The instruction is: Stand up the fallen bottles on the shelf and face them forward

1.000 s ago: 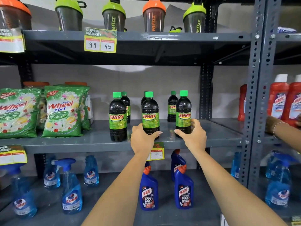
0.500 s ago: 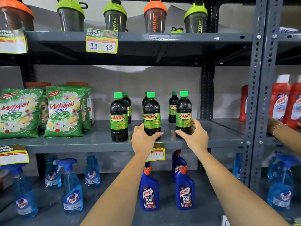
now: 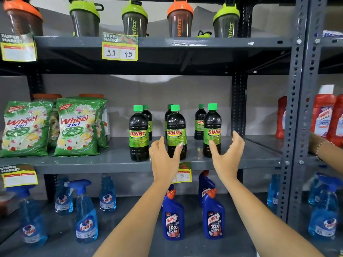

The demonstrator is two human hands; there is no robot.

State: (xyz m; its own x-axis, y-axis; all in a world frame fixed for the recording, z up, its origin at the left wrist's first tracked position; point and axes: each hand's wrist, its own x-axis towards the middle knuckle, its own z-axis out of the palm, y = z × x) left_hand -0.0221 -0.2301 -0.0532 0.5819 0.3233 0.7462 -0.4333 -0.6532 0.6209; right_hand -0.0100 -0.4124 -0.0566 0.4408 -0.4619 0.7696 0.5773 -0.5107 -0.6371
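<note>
Three dark Sunny bottles with green caps stand upright in a front row on the grey middle shelf (image 3: 111, 160): left bottle (image 3: 138, 134), middle bottle (image 3: 176, 130), right bottle (image 3: 212, 128). Their labels face forward. Three more bottles stand behind them, such as the back right bottle (image 3: 200, 121). My left hand (image 3: 164, 160) is spread just in front of the middle bottle's base, fingers apart, holding nothing. My right hand (image 3: 229, 154) is open beside the right bottle's base, apart from it.
Green Wheel detergent bags (image 3: 76, 127) fill the left of the same shelf. Shaker cups (image 3: 134, 19) line the shelf above. Blue Colin sprays (image 3: 86, 214) and Harpic bottles (image 3: 173, 217) stand below. Another person's arm (image 3: 326, 153) reaches into the right bay by red Harpic bottles (image 3: 323, 112).
Both hands have let go of the middle and right bottles and pulled back a little with fingers spread. The bottles stay upright.
</note>
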